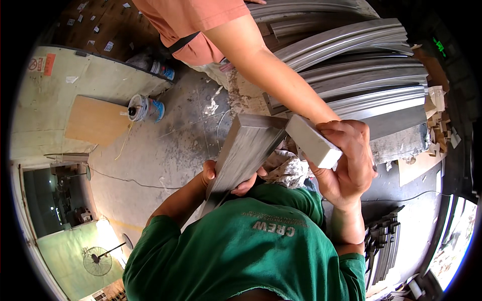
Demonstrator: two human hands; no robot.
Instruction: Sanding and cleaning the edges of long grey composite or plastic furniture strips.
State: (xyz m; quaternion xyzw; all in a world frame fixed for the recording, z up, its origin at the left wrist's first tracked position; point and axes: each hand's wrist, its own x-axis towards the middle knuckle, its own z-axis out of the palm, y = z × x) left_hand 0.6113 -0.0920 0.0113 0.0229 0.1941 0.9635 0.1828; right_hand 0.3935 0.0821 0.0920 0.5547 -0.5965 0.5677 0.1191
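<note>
My left hand (209,172) is wrapped round a grey brushed-metal bar (247,148), its fingers showing on both sides. The bar slants up in front of my green shirt, its squared end raised. In my right hand (350,163) is a white rectangular block (312,141), gripped between thumb and fingers. A corner of the block is at the bar's upper right edge; whether they touch I cannot tell. Below them is a crumpled pale cloth (288,169). Another person's bare arm (273,65) reaches in from above; its hand is hidden behind my right hand.
Long metal profiles (346,70) lie stacked at the upper right, beside the other person in an orange shirt (175,25). Dark metal strips (384,246) are piled at the lower right. A bucket (145,108) and a brown board (95,120) stand left; a cable (135,181) crosses the floor.
</note>
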